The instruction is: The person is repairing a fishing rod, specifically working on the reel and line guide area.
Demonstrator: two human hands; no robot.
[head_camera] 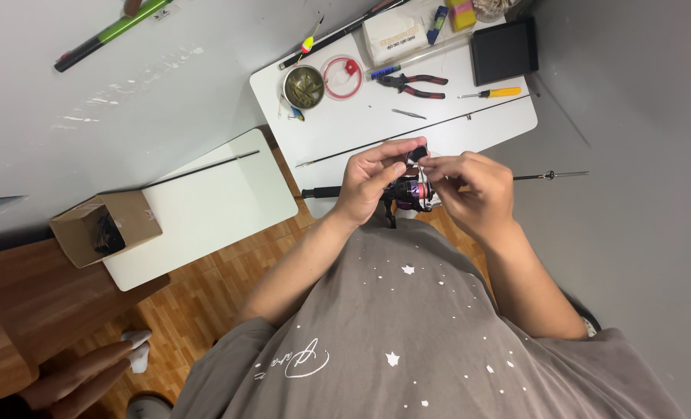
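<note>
White tabletops stand over a wooden parquet floor, and the nearer small table [407, 132] carries a scatter of tools: red-handled pliers [414, 84], a yellow-handled screwdriver [491, 93], a round tin [304, 86] just beside a red spool of line [343, 77], a white box [394, 36] and a black case [503, 50] at the far corner. A thin dark rod section [415, 130] lies slantwise across this table. Above its near edge the person holds a fishing reel [411, 194], black with a purple band, mounted on a rod whose handle [320, 192] juts out to the left and whose slim shaft [551, 175] runs off to the right. The left hand [369, 182] curls around the reel from the left, its thumb and forefinger pinched on a small dark part [417, 153] at the top of the reel. The right hand [473, 190] meets it from the other side, fingertips closed close together just beside that same dark part; whether they grip a line or only touch the reel cannot be told. The reel body sits below and between both sets of fingers, partly hidden by them. On the lower white table [206, 209] to the left rests an open cardboard box [105, 226], and another person's hand [78, 376] shows at the bottom left corner.
</note>
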